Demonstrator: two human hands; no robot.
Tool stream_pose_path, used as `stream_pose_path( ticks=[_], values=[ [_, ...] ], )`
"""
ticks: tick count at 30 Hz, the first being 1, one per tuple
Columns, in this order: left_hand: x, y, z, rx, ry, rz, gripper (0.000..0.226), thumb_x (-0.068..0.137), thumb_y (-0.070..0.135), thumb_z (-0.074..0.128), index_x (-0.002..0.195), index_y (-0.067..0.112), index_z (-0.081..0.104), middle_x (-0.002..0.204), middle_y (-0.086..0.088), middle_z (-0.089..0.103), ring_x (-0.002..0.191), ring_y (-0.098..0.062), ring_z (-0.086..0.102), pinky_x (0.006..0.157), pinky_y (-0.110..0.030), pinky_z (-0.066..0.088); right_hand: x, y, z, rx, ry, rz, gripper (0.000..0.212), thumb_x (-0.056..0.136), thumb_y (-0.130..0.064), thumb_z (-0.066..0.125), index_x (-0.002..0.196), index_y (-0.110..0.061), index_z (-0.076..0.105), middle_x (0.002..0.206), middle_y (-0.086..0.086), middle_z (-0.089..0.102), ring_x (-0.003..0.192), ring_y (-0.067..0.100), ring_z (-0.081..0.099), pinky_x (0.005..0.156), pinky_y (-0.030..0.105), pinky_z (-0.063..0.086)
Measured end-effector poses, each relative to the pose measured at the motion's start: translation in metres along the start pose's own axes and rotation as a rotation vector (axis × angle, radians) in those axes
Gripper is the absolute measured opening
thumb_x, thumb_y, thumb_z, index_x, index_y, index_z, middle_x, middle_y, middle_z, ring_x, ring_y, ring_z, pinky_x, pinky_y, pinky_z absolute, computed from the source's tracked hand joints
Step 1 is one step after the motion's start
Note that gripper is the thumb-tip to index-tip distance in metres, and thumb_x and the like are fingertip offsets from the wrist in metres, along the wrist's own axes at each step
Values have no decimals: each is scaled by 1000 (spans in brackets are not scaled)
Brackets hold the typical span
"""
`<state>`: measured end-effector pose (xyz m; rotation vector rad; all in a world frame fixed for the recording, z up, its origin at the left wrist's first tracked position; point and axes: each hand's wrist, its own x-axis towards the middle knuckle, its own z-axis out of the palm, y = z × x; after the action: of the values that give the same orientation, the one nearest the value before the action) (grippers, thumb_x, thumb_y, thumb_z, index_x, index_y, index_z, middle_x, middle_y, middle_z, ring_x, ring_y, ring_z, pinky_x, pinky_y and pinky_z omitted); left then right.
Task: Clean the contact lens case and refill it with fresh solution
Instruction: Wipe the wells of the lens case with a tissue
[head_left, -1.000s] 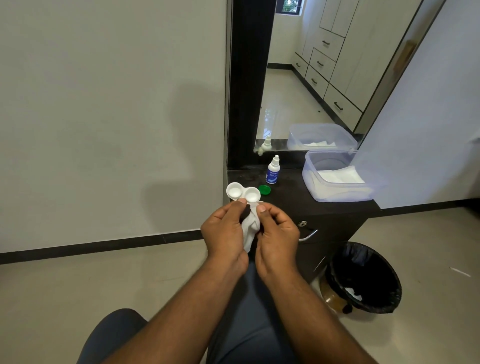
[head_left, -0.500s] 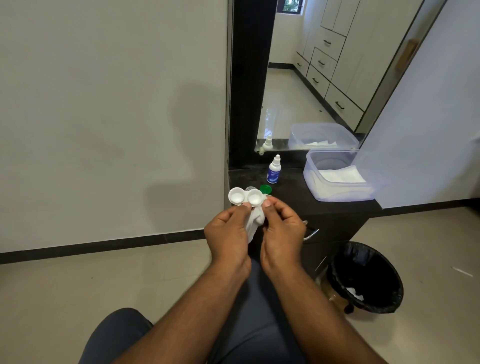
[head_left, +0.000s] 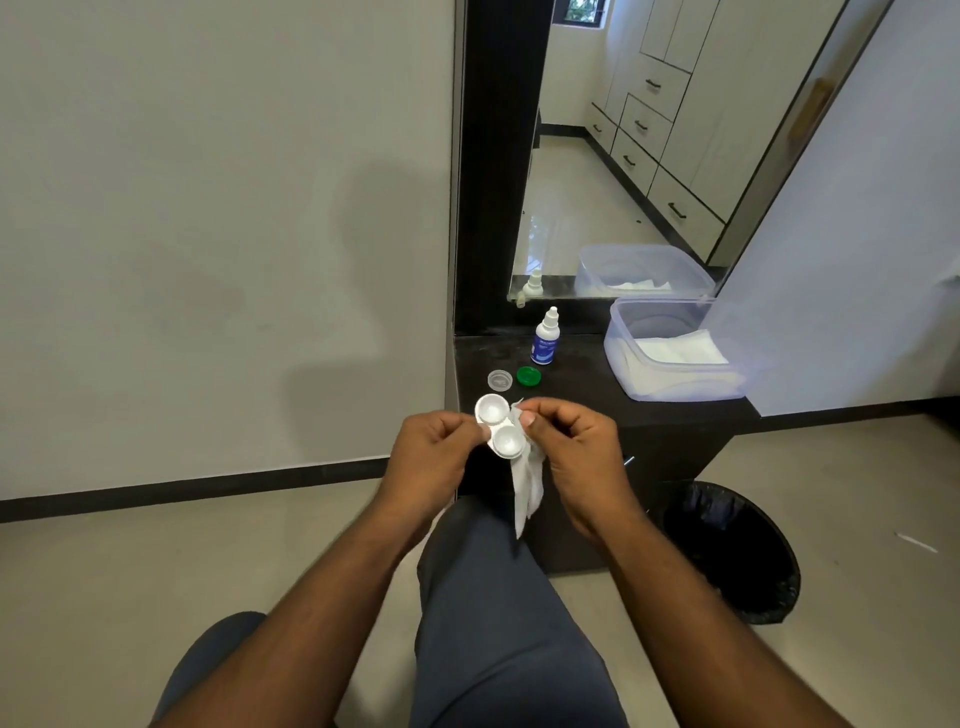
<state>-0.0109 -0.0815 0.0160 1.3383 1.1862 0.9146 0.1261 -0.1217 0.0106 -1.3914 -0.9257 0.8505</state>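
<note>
Pinching the white contact lens case (head_left: 499, 426) at its left edge, my left hand (head_left: 434, 457) has its fingers (head_left: 480, 431) curled in tight, thumb and forefinger closed on the narrow waist between the two round wells. Both wells face up toward me, uncapped and pale inside; the case sits tilted, one well farther away and to the left, the other nearer and to the right. My right hand (head_left: 576, 452) is just beside it, fingers bent and drawn together around a crumpled white tissue (head_left: 525, 486), with the thumb tip touching the tissue right at the case's right edge. The loose end of the tissue hangs down below my hands, in front of my dark trouser leg (head_left: 498, 613). The case is held in the air in front of the near left corner of the dark tabletop (head_left: 587, 395), not resting on it.

On the tabletop beyond my hands lie two loose caps side by side: a clear cap (head_left: 500, 380) to the left and a green cap (head_left: 528, 375) to the right, near each other but apart. Behind the green one stands a small solution bottle (head_left: 545, 339) with a blue label, upright, nozzle on top. Farther right sits a translucent plastic container (head_left: 670, 358) with folded white tissues inside. A black-lined bin (head_left: 737, 556) stands on the floor to my right, below the tabletop.
</note>
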Motion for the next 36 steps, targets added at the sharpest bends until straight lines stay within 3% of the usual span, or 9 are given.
stream_pose_path(
  ticks=[4, 8, 11, 15, 18, 21, 25, 29, 36],
  values=[
    [-1, 5, -5, 173, -150, 63, 27, 96, 18, 49, 72, 18, 59, 74, 1, 60, 69, -6, 51, 55, -11, 41, 2, 1, 6, 53, 35, -32, 17, 87, -3, 62, 93, -16, 70, 91, -6, 73, 82, 3, 68, 69, 14, 53],
    [4, 3, -12, 294, -268, 129, 23, 97, 17, 45, 77, 12, 55, 76, -5, 55, 70, -15, 48, 63, -28, 40, 5, 0, 7, 94, 25, -21, 20, 87, -4, 61, 89, -22, 70, 88, -9, 72, 82, 3, 68, 71, 16, 53],
    [7, 3, -19, 445, -357, 174, 19, 87, 30, 45, 72, 25, 55, 75, -2, 59, 73, -19, 53, 75, -45, 47, 15, -4, -1, -2, -164, 31, 21, 88, -4, 60, 85, -20, 72, 89, -3, 73, 86, 11, 66, 74, 23, 50],
    [9, 5, -23, 680, -342, 269, 25, 89, 23, 56, 65, 32, 54, 73, 7, 62, 73, -8, 53, 86, -40, 37, 35, -28, -18, -276, -544, 94, 20, 86, -2, 62, 80, -16, 74, 83, -1, 72, 81, 11, 65, 77, 27, 50],
    [8, 6, -20, 747, -330, 320, 17, 87, 24, 60, 71, 28, 61, 77, 5, 66, 81, -10, 55, 90, -36, 33, 45, -42, -17, -640, -679, 18, 13, 84, -8, 64, 85, -14, 75, 89, -2, 73, 88, 12, 65, 85, 30, 51],
    [6, 5, -16, 760, -288, 372, 13, 86, 23, 61, 78, 20, 69, 81, 4, 68, 88, -12, 54, 93, -34, 28, 48, -47, -7, -825, -767, -31, 11, 84, -11, 65, 89, -13, 75, 91, -3, 72, 85, 8, 63, 80, 25, 50],
    [7, -1, -19, 721, -216, 422, 11, 85, 22, 63, 82, 18, 72, 81, 13, 62, 91, -9, 50, 90, -33, 29, 49, -42, -9, -849, -758, -37, 11, 85, -13, 65, 90, -15, 75, 92, -5, 71, 86, 7, 63, 79, 24, 49],
    [9, -4, -23, 716, -160, 456, 10, 85, 20, 62, 80, 20, 71, 85, 11, 66, 91, -8, 49, 88, -32, 27, 43, -39, -15, -727, -662, -1, 11, 84, -12, 65, 87, -16, 75, 88, -7, 72, 85, 7, 64, 79, 24, 49],
    [9, -9, -18, 672, -152, 576, 7, 84, 18, 66, 79, 18, 72, 81, 7, 69, 85, -9, 53, 83, -32, 30, 44, -37, -17, -762, -712, 2, 12, 87, -12, 63, 89, -19, 73, 87, -10, 69, 85, 5, 62, 77, 22, 46]
  ],
)
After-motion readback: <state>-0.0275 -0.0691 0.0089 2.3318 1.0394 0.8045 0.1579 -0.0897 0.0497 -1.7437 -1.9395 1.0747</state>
